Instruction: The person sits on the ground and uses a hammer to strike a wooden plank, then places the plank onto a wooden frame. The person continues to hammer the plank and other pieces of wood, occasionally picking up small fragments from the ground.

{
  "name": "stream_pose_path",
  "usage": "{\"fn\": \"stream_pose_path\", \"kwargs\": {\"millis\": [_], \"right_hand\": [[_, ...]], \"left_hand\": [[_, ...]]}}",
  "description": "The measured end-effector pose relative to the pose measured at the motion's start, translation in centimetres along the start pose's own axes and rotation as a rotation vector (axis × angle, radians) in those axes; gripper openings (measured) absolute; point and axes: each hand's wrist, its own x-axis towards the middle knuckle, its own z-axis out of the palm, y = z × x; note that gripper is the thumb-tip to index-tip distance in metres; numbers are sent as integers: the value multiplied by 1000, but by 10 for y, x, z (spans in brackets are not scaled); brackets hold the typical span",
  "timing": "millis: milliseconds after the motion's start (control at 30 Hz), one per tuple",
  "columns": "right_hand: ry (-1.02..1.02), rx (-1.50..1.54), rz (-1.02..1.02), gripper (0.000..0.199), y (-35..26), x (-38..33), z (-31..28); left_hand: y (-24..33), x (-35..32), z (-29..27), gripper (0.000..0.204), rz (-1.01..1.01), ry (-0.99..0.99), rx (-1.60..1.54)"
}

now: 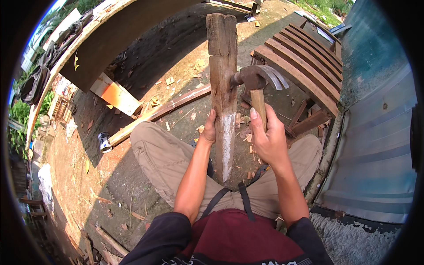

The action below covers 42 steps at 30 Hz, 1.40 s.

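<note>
A weathered wooden post (223,70) stands upright between my knees, with a pale worn streak low on its face. My left hand (208,129) grips its left edge about halfway down. My right hand (267,137) is wrapped round the wooden handle of a rusty claw hammer (257,79). The hammer's head presses against the right side of the post, claw pointing right.
A slatted wooden pallet (304,57) lies to the right behind the post. A long plank (159,112) rests on the dirt ground at left beside a small tin can (105,142). Wood chips litter the ground. Corrugated metal sheeting (375,145) lies on the right.
</note>
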Motion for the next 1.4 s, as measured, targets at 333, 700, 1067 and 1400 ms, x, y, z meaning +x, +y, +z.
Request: {"fn": "stream_pose_path", "kwargs": {"millis": [333,700,1067,1400], "right_hand": [[137,92,-39,35,25,-32,-11],[233,329,25,40,95,-53,17],[96,484,-31,66,102,14,22],[103,519,89,51,95,11,19]], "left_hand": [[-33,15,-28,98,60,91,-6],[-90,20,-72,96,250,278,207],[-61,3,-14,56,287,288,419],[-57,-13,28,41,342,485,669]]}}
